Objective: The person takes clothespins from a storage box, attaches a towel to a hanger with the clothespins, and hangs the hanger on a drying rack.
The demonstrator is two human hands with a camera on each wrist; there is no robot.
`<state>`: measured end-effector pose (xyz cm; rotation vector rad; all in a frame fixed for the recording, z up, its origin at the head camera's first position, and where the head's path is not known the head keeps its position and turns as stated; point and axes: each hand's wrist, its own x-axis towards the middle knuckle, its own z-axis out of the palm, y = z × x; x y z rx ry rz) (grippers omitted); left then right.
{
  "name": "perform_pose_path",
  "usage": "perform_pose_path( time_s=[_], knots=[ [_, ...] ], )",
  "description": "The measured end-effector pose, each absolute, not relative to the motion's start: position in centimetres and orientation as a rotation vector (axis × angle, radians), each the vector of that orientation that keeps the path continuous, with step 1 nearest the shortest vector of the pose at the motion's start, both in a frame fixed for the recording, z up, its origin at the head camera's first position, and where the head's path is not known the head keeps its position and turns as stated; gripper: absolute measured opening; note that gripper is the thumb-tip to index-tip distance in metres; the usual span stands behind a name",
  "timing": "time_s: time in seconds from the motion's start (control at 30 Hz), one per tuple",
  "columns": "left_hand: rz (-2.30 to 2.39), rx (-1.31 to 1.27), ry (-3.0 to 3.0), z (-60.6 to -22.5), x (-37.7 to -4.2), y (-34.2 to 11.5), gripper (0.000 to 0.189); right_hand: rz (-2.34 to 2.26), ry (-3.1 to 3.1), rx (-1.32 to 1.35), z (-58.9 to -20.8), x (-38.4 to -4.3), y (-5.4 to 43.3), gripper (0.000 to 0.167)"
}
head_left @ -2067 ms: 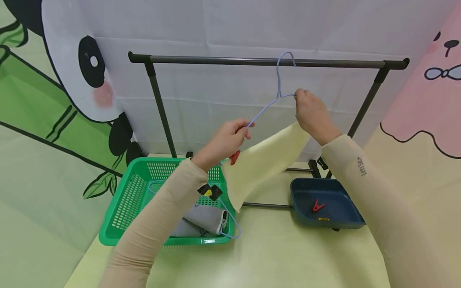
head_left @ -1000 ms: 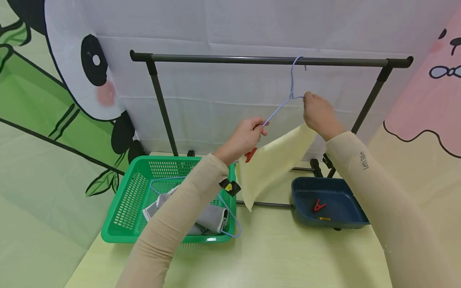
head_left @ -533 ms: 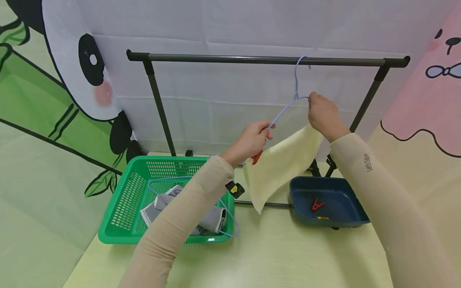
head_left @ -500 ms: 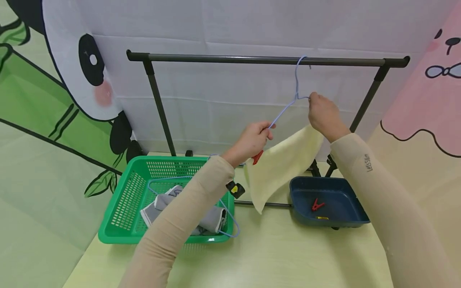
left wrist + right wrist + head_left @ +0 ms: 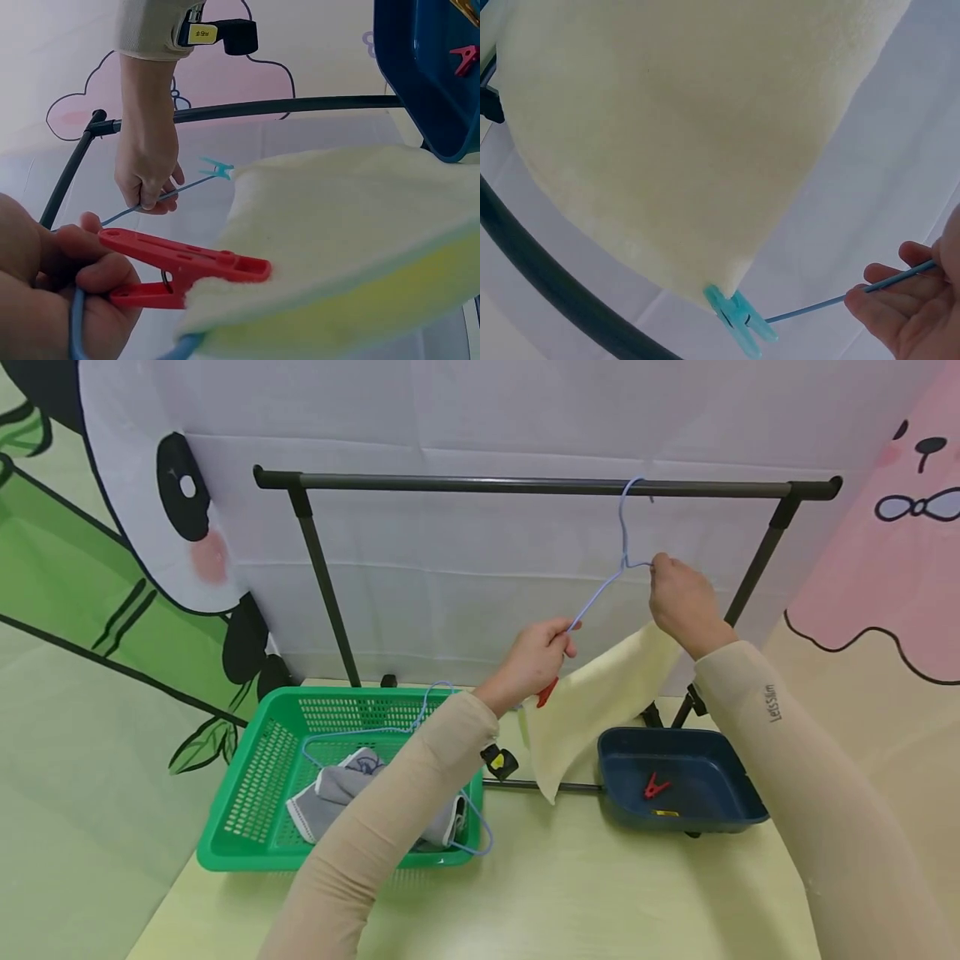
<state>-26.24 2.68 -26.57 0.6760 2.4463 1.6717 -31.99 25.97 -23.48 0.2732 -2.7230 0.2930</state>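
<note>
A light blue wire hanger (image 5: pixel 624 531) has its hook over the black rack's top bar (image 5: pixel 450 483). My left hand (image 5: pixel 528 662) grips the hanger's lower left arm, and my right hand (image 5: pixel 686 606) pinches its right arm. A pale yellow cloth (image 5: pixel 600 697) hangs beneath it, slanting between both hands. Close to my left fingers, a red clothespin (image 5: pixel 184 262) clips one cloth corner to the hanger in the left wrist view. A teal clothespin (image 5: pixel 739 315) fastens the other corner beside my right hand in the right wrist view; in the head view it is hidden.
On the table (image 5: pixel 570 893), a green basket (image 5: pixel 251 858) at left holds a grey cloth (image 5: pixel 341 789) and a second blue hanger (image 5: pixel 367 730), which pokes over the rim. To the right, a dark blue tray (image 5: pixel 637 816) contains a red clothespin (image 5: pixel 655 787) and a small yellow piece (image 5: pixel 665 813).
Both hands have shifted right with the hanger and cloth. The hook has settled over the bar and slid right along it. More of the grey cloth shows in the basket.
</note>
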Motion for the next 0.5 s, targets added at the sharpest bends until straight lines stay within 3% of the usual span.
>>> perform_pose_path(
  time_s=[0.5],
  knots=[
    [1.627,0.719,2.498,-26.7,-26.5,4.1,0.033,0.269,-2.734,0.248,-23.6,-32.0,27.4,0.037]
  ],
)
